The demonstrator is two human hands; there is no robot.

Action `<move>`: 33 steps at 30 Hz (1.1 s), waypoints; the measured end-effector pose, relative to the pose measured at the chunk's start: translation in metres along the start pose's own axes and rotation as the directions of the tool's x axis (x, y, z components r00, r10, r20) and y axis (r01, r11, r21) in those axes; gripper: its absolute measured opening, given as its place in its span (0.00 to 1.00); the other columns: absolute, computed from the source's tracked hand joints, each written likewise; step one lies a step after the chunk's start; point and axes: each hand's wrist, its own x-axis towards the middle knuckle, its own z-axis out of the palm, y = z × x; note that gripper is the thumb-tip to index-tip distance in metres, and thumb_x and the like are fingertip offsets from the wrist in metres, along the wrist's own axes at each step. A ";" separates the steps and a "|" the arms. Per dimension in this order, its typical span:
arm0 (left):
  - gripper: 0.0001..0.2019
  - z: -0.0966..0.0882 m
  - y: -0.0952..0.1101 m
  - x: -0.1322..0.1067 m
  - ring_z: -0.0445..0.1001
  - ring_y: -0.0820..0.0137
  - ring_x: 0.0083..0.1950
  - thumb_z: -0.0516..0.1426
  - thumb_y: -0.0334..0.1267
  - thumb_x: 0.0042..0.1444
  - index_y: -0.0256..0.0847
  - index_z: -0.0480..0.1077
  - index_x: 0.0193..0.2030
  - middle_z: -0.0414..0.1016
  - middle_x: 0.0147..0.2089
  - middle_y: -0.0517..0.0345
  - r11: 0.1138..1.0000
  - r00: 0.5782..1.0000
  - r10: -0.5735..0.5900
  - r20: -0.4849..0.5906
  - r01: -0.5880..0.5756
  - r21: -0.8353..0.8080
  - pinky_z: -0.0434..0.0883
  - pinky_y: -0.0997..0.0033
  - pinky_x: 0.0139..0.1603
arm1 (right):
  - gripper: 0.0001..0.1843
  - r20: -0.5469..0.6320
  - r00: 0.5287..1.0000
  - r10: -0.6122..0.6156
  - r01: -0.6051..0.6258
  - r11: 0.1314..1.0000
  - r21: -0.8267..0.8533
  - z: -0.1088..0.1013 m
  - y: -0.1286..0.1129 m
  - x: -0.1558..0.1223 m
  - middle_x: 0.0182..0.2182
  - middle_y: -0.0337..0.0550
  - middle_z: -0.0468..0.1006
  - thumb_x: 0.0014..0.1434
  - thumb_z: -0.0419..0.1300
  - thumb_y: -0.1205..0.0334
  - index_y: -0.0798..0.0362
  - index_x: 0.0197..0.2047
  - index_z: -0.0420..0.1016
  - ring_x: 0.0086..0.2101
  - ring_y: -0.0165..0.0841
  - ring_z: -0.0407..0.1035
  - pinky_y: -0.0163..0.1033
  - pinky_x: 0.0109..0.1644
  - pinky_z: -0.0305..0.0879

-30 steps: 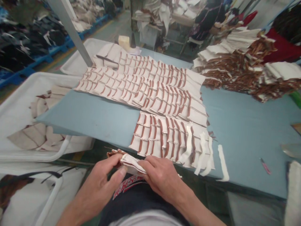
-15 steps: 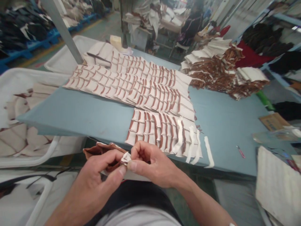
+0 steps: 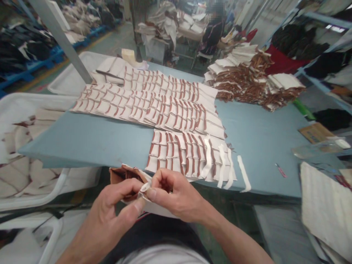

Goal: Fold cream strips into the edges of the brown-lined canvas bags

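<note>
Both hands meet just below the near edge of the blue table (image 3: 96, 139). My left hand (image 3: 115, 205) grips a small stack of cream and brown fabric pieces (image 3: 125, 176) from below, thumb on top. My right hand (image 3: 173, 194) pinches the white corner of the top piece against my left thumb. Just beyond the hands, cream pieces with brown trim (image 3: 178, 152) lie overlapped in rows on the table, with white strips (image 3: 243, 172) at the right end of the nearest row.
A heap of the same pieces (image 3: 247, 80) sits at the far right of the table. White trays (image 3: 33, 110) with cut pieces stand to the left. A small pink tool (image 3: 281, 170) lies on the table at right. Another person sits at a far table.
The hands have gone from holding the stack flat to pinching the corner of its top piece. The view has swung slightly right and up.
</note>
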 end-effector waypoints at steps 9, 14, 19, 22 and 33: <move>0.13 0.001 -0.008 0.019 0.76 0.71 0.27 0.63 0.45 0.66 0.45 0.81 0.31 0.80 0.27 0.64 0.990 0.990 0.140 0.019 -0.140 0.025 0.73 0.79 0.30 | 0.16 -0.192 0.975 -0.114 0.078 0.979 -0.188 0.008 0.004 -0.004 0.23 0.32 0.69 0.66 0.62 0.47 0.49 0.34 0.69 0.24 0.28 0.61 0.35 0.28 0.54; 0.17 0.005 -0.026 0.007 0.79 0.68 0.34 0.58 0.47 0.70 0.44 0.80 0.31 0.83 0.33 0.60 0.991 0.992 0.116 -0.040 -0.113 0.071 0.75 0.76 0.35 | 0.15 -0.278 0.938 -0.205 0.111 0.941 -0.319 0.016 0.013 -0.006 0.24 0.31 0.69 0.66 0.64 0.47 0.49 0.37 0.72 0.25 0.28 0.63 0.35 0.31 0.56; 0.21 0.017 -0.039 -0.002 0.65 0.72 0.23 0.57 0.46 0.70 0.44 0.68 0.24 0.67 0.22 0.67 0.989 0.956 0.108 -0.272 -0.076 0.126 0.63 0.74 0.26 | 0.17 -0.223 0.965 -0.141 0.047 0.924 -0.380 0.028 0.026 -0.009 0.28 0.34 0.75 0.70 0.63 0.45 0.50 0.39 0.75 0.27 0.29 0.67 0.35 0.33 0.59; 0.22 0.019 -0.042 0.000 0.64 0.72 0.23 0.56 0.46 0.70 0.44 0.68 0.23 0.65 0.21 0.67 0.990 0.947 0.099 -0.306 -0.064 0.125 0.62 0.73 0.25 | 0.16 -0.175 0.968 -0.178 0.073 0.871 -0.486 0.031 0.035 -0.010 0.30 0.38 0.79 0.72 0.60 0.48 0.50 0.39 0.75 0.31 0.32 0.71 0.38 0.38 0.60; 0.20 0.012 -0.041 0.003 0.76 0.70 0.30 0.54 0.45 0.75 0.43 0.77 0.31 0.78 0.29 0.64 0.961 0.975 0.202 -0.087 -0.181 0.207 0.71 0.75 0.34 | 0.18 -0.197 0.962 -0.188 0.075 0.879 -0.470 0.011 0.029 -0.006 0.31 0.37 0.77 0.72 0.61 0.44 0.50 0.38 0.73 0.32 0.31 0.70 0.37 0.40 0.60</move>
